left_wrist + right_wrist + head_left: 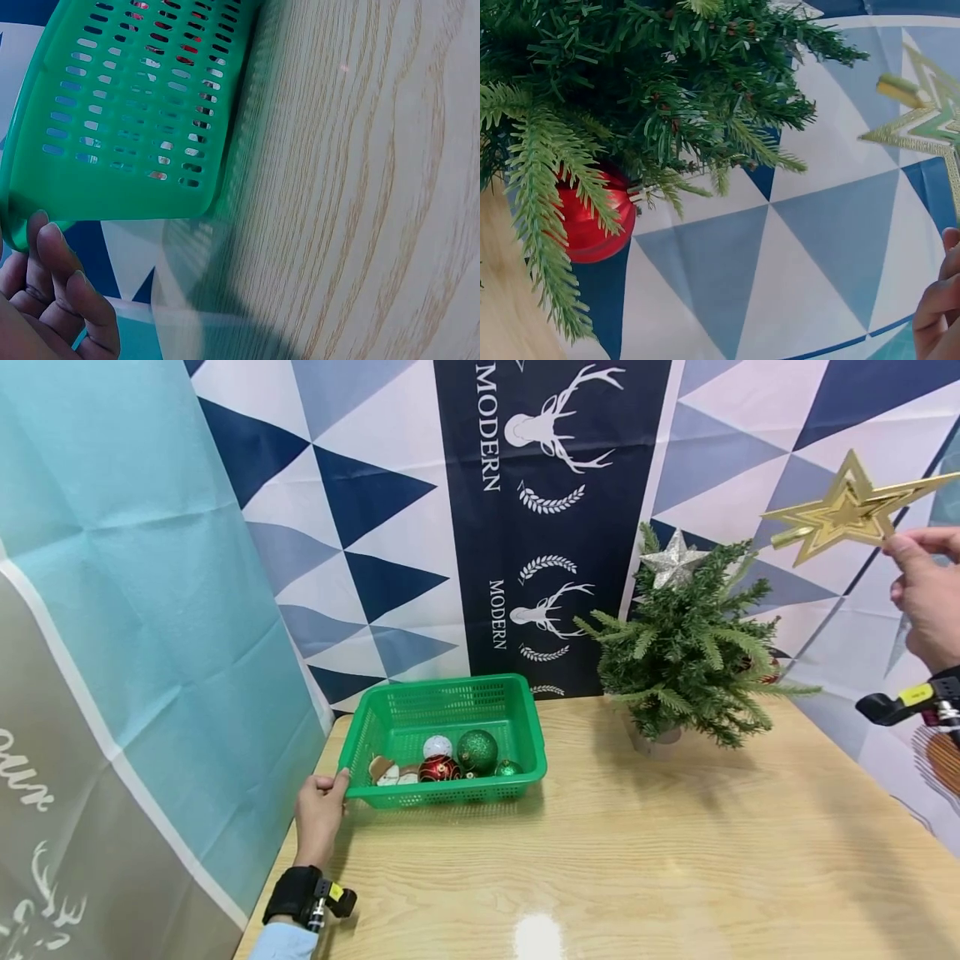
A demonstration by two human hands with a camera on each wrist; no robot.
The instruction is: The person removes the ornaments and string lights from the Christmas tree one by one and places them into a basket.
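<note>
My right hand pinches a gold star tree topper by one of its points, raised at the right of the head view. To its left stands a small artificial Christmas tree with a silver glitter star near its top. A red ball ornament hangs low on the tree in the right wrist view. With thumb and fingers, my left hand grips the front left corner of a green plastic basket. Inside lie a green glitter ball, a red ball, a white ball and other ornaments.
Both the basket and the tree's pot stand on a light wooden table. Behind them hangs a patterned cloth with triangles and deer heads. A teal and grey cloth borders the left side.
</note>
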